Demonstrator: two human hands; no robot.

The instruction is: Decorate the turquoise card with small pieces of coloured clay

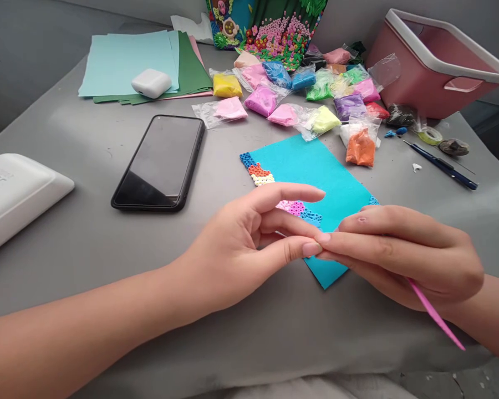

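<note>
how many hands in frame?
2. Left hand and right hand meet fingertip to fingertip over the blue card; the right hand holds a pink stick.

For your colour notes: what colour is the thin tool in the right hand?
Pink thin tool, head view.

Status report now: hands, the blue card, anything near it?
Left hand open, fingertips meeting right hand. Right grip shut on pink tool. Blue card flat under both, clay dots along its left edge. Orange bag beside card.
</note>
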